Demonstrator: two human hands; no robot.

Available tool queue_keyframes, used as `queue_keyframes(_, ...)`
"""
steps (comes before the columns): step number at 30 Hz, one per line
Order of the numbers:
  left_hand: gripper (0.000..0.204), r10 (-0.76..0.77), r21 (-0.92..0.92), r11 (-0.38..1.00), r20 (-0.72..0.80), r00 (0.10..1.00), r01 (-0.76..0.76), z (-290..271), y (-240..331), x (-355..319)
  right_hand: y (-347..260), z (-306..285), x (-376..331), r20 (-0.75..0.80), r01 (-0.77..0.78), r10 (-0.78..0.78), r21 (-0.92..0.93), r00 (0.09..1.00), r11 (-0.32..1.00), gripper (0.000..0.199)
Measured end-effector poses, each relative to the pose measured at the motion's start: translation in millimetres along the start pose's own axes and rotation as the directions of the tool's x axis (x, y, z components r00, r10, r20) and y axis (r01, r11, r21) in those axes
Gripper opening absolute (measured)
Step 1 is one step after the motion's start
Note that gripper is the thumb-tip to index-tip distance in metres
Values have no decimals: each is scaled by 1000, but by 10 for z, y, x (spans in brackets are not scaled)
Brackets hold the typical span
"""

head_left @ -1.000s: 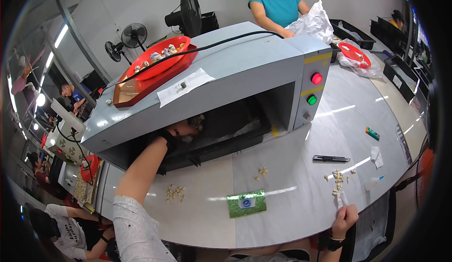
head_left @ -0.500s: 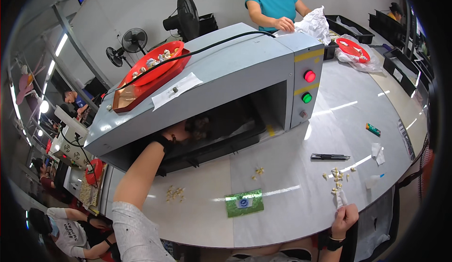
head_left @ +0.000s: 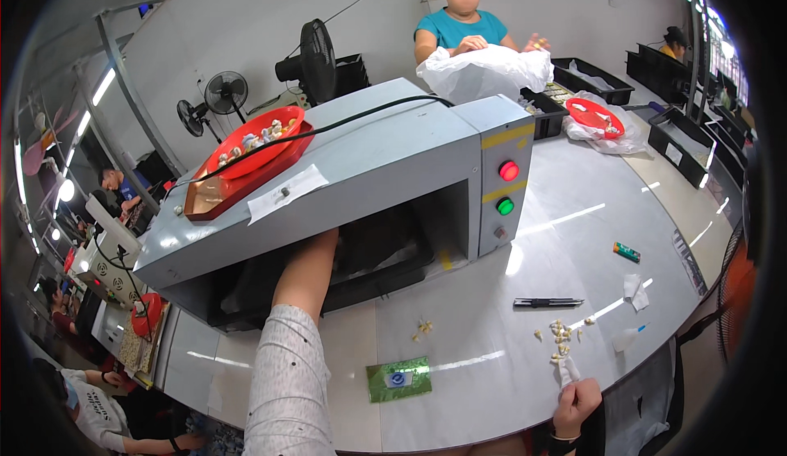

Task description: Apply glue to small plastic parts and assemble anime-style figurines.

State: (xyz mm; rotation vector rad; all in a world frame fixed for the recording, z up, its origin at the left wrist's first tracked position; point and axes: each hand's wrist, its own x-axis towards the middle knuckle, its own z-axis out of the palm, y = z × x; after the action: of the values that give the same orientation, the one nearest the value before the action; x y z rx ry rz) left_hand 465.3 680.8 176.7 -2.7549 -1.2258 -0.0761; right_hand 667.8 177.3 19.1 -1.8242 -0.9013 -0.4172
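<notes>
My left forearm reaches deep into the opening of a grey metal box; the hand itself is hidden inside. A black tray shows at the mouth of that opening. At the table's near right, my right hand is closed on the lower end of a small crumpled white strip, perhaps paper or cloth. Just beyond the strip's far end lies a cluster of small pale-yellow pieces. A few more such pieces lie mid-table, above a flat green packet.
A black pen, a green lighter-like item and a white scrap lie on the right. On the box sit a red bowl of small pieces and a black cable. A person in teal handles white plastic behind.
My left hand has gone deeper into the box, out of sight. The view has shifted, and the left sleeve now covers the left-hand group of yellow pieces. My right hand keeps its grip.
</notes>
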Motion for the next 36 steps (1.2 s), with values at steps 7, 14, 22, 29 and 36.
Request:
queue_keyframes(7,68,22,53,998,95,995,-27,184,-2,195,15,-15,34,29,8,-7,-22,1000,1000,20)
queue_keyframes(14,67,-1,119,993,209,978,-25,359,-210,93,-4,-16,43,-2,12,-12,-24,1000,1000,17)
queue_keyframes(22,65,-35,169,985,307,951,-19,478,-447,-107,-4,-2,43,0,23,-23,2,1000,1000,17)
queue_keyframes(29,64,-94,228,974,374,922,7,481,-639,-362,33,-2,39,26,72,-73,35,997,997,17)
queue_keyframes(36,61,-84,336,942,290,953,-19,535,-569,-579,69,-64,29,18,74,-75,18,997,997,17)
